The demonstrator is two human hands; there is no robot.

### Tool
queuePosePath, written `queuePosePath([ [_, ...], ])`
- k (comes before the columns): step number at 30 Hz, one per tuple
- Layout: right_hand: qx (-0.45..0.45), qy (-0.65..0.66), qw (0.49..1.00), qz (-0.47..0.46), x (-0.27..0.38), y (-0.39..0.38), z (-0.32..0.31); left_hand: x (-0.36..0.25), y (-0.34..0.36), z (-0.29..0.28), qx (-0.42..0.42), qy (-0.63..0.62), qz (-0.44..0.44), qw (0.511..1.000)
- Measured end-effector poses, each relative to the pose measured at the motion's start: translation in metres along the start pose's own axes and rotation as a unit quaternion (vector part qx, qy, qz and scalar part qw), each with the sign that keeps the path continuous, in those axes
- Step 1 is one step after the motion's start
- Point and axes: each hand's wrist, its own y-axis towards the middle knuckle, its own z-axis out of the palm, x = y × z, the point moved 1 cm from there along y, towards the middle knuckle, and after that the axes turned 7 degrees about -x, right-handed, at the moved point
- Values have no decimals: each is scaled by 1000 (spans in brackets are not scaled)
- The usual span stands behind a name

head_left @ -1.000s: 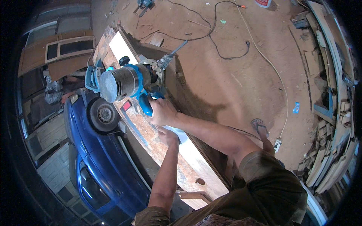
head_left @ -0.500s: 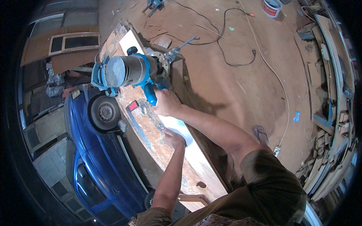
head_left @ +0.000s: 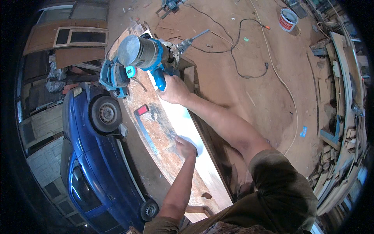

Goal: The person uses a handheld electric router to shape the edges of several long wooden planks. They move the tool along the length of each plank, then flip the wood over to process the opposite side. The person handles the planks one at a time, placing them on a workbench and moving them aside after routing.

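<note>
A blue and silver router [head_left: 146,52] with a round metal top stands tilted over the far end of a long white board [head_left: 181,117]. My right hand [head_left: 174,89] is closed round its blue side handle. Nearer to me, my left hand [head_left: 186,149] is on the board, its thumb by the left edge; its other fingers are mostly hidden. The board lies on a worn, dusty wooden bench [head_left: 156,132]. Left of the board is a try square [head_left: 142,117] with a red stock. A teal tape measure [head_left: 131,71] lies beyond it, next to another blue power tool [head_left: 113,78].
A blue car [head_left: 99,152] is parked close along the bench's left. Cables [head_left: 233,50] run over the dirt floor at right, near a white and red bucket [head_left: 288,20]. Timber offcuts [head_left: 339,140] are piled at far right. A small wooden frame [head_left: 196,210] is at the bench's near end.
My right hand has moved the router farther away along the board, uncovering the tape measure. My left hand stays at about the same place on the board. The view has shifted slightly.
</note>
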Motion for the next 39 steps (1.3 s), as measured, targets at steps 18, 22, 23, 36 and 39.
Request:
queuePosePath([
  [18,-3,-28,1000,12,6,69,10,6,2,3,-17,18,7,1000],
  [22,-23,-46,999,0,2,83,16,-2,0,-3,-12,20,21,1000],
  [23,-19,-39,999,-3,3,84,17,-3,0,-4,-13,19,17,1000],
  [36,-12,-40,999,-5,0,120,24,-9,-1,-11,22,-3,11,1000],
  [39,-28,-38,999,-24,-3,126,27,-11,-2,-12,15,-1,16,1000],
])
